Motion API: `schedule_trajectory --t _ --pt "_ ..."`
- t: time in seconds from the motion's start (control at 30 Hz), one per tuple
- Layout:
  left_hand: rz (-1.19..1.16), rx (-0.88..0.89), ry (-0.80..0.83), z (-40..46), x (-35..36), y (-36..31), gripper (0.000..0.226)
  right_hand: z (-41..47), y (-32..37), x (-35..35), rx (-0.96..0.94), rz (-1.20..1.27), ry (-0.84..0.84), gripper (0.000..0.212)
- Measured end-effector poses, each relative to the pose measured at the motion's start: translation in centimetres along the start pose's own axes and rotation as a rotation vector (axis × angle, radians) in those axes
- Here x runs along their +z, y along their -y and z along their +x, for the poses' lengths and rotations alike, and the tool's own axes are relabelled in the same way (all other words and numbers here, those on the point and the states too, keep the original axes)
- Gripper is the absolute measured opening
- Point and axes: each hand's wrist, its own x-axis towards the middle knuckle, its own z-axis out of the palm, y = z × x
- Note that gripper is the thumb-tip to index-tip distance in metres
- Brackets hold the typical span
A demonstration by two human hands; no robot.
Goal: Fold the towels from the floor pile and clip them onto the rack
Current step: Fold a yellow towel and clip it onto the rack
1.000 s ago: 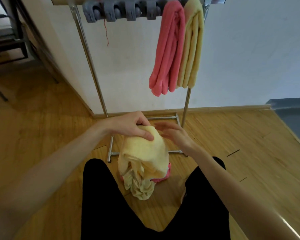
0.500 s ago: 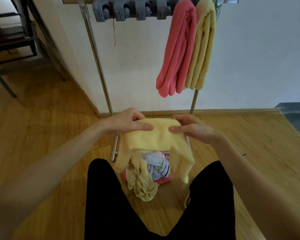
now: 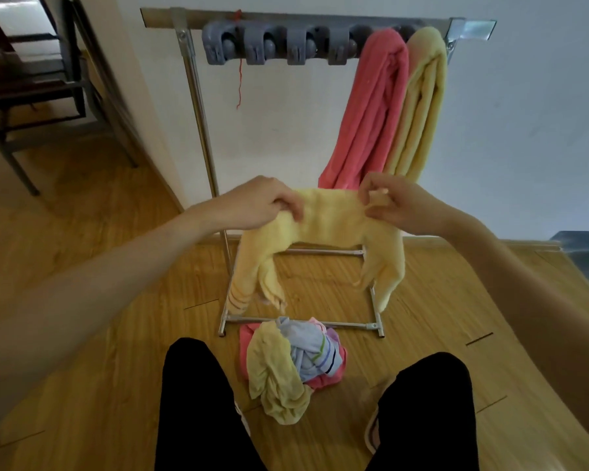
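Fingers of both hands pinching yellow towel (image 3: 330,215), wooden floor (image 3: 82,334), white wall (image 3: 286,130), rack (image 3: 198,96)

- We note a pale yellow towel (image 3: 323,217) with faint stripes at one end.
- We record pink (image 3: 364,110) and yellow (image 3: 419,107) hung towels, grey clips (image 3: 279,45).
- Floor pile (image 3: 296,362): yellow, pink, striped light blue.
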Motion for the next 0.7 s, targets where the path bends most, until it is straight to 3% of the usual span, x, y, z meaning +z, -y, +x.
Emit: schedule_trajectory --t 0.1,0.23,0.37,0.5,0.7 --pt "0.130 0.011 -0.160 2.3 -1.7 -0.2 0.032 2.4 0.8 -1.4 -0.029 -0.172 0.006 0.024" --pt "0.255 0.005 -0.318 5.1 -3.7 -0.2 0.029 5.4 0.6 -2.2 0.000 -0.334 -0.126 0.032" --pt "0.398 0.046 -0.422 7.6 -6.3 -0.1 0.031 8.5 1.2 -3.3 0.014 -0.393 -0.264 0.033" --pt "0.502 0.079 -0.538 10.1 -9.0 0.0 0.035 11.5 2.3 -4.4 0.042 -0.383 -0.425 0.049" --pt "0.623 0.108 -0.613 13.7 -12.0 -0.2 0.036 15.2 3.8 -5.9 0.112 -0.536 -0.707 0.033"
